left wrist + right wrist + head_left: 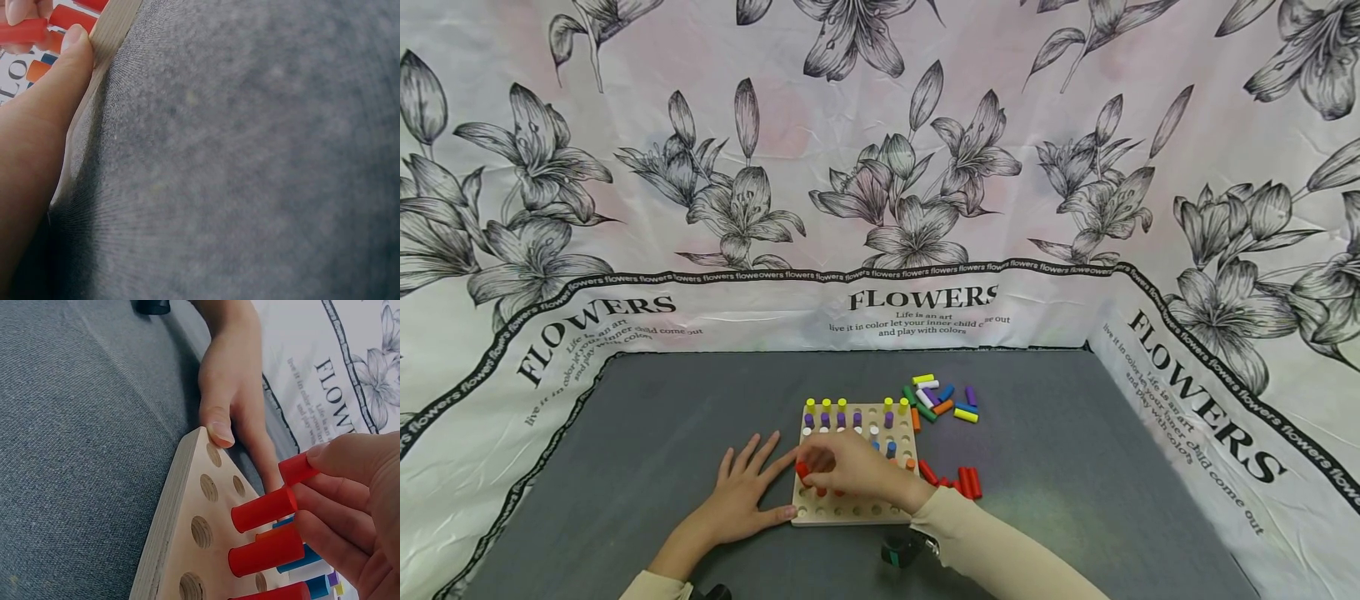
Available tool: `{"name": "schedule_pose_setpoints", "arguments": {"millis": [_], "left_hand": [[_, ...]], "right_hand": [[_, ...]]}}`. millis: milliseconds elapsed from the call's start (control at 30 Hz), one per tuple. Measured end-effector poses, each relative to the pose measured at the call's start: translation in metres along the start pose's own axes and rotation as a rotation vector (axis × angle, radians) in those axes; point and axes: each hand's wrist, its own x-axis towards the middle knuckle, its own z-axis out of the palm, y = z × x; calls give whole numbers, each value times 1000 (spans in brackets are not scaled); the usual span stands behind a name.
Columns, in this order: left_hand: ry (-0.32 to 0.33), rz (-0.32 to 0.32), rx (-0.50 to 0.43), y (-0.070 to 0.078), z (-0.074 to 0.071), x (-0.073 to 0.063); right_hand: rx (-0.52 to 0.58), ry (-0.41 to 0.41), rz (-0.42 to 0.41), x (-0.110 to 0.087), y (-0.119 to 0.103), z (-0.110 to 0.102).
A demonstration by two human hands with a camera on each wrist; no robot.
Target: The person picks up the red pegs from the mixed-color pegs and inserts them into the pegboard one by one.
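Note:
My right hand (853,465) pinches a red peg (295,469) between thumb and fingertips, over the left end of a row on the wooden pegboard (850,522). In the right wrist view, standing red pegs (265,551) follow along that row, and the row of holes nearest me is bare. My left hand (741,497) lies spread at the board's left side, its thumb (220,428) pressing the near left corner. Rows of yellow pegs (826,406), purple, white, blue and orange ones stand farther back, partly hidden by my right hand.
Loose red pegs (970,482) lie right of the board, partly behind my right wrist. Beyond them is a mixed pile with green pegs (919,404), yellow, white, blue, purple and orange ones. A flower-printed cloth (917,308) borders the grey table (1060,467) at the back and sides.

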Motion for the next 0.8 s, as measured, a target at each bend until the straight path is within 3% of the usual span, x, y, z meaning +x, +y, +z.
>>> {"name": "schedule_pose_setpoints", "arguments": {"millis": [600, 800], "left_hand": [[5, 1, -7, -2, 3, 1], [66, 43, -27, -2, 3, -1]], "right_hand": [[-201, 37, -78, -3, -1, 8], [-244, 66, -87, -5, 0, 12]]}}
